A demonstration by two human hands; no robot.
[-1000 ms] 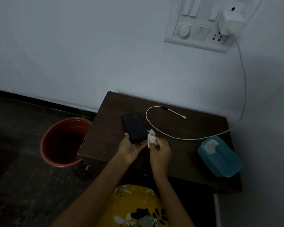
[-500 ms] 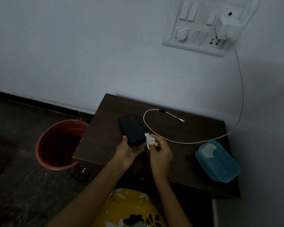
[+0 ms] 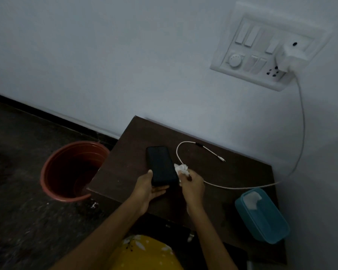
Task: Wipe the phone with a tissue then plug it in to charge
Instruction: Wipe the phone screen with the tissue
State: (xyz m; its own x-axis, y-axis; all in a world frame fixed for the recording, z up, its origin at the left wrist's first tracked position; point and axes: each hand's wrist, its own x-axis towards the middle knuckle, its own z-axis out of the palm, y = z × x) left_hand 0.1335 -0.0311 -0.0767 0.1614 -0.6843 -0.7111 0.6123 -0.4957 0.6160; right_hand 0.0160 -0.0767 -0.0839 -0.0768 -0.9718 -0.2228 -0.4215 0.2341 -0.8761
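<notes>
A black phone (image 3: 160, 165) lies screen up over the dark wooden table (image 3: 125, 158), its near end held in my left hand (image 3: 147, 189). My right hand (image 3: 192, 187) pinches a crumpled white tissue (image 3: 181, 169) against the phone's right edge. A white charging cable (image 3: 232, 187) loops across the table, its free plug end (image 3: 221, 158) lying to the right of the phone. The cable runs up the wall to a white charger (image 3: 289, 57) in the switchboard socket.
A teal lidded box (image 3: 261, 215) with white tissue showing sits at the table's right front corner. A red-brown bucket (image 3: 72, 170) stands on the dark floor left of the table. The wall is close behind the table.
The camera has shifted slightly. My right hand with the tissue has stayed at the phone's right edge, moving a little along it. My left hand keeps hold of the phone.
</notes>
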